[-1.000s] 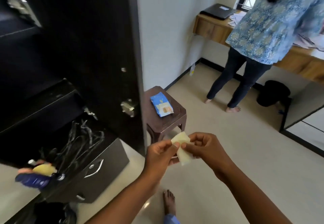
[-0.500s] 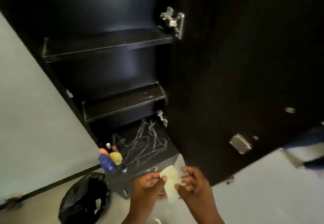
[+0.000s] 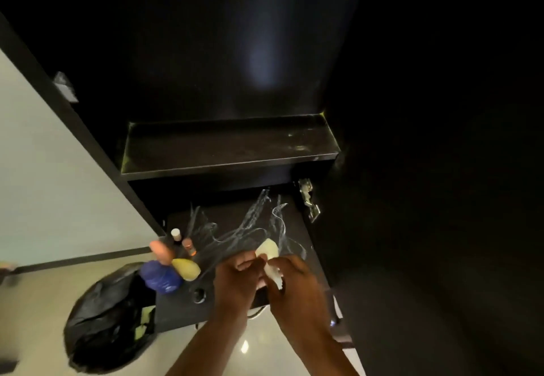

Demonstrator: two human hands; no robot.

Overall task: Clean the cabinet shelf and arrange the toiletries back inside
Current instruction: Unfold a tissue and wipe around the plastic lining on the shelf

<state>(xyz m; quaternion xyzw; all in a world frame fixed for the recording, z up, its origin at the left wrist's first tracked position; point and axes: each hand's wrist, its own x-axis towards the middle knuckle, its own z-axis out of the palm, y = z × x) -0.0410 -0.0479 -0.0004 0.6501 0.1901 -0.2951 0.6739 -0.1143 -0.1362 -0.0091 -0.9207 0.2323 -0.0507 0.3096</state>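
My left hand (image 3: 237,278) and my right hand (image 3: 294,284) both pinch a pale folded wipe (image 3: 268,253) in front of the dark cabinet. Above them a bare black shelf (image 3: 229,146) shows dusty smears. Below it a lower surface (image 3: 291,228) carries clear plastic hangers (image 3: 256,222). At its left end stand toiletries: a blue bottle (image 3: 160,277), a yellow item (image 3: 185,268), a peach-coloured item (image 3: 160,250), and small bottles (image 3: 176,235).
A black bin bag (image 3: 109,314) sits on the pale floor at lower left. The open cabinet door (image 3: 441,169) fills the right side. A light wall panel (image 3: 44,184) stands to the left. A metal hinge (image 3: 307,199) is on the door's inner edge.
My view has swung left from the room and stool onto the cabinet and closer to the shelf. Both hands keep holding the wipe and are now higher, over the lower surface.
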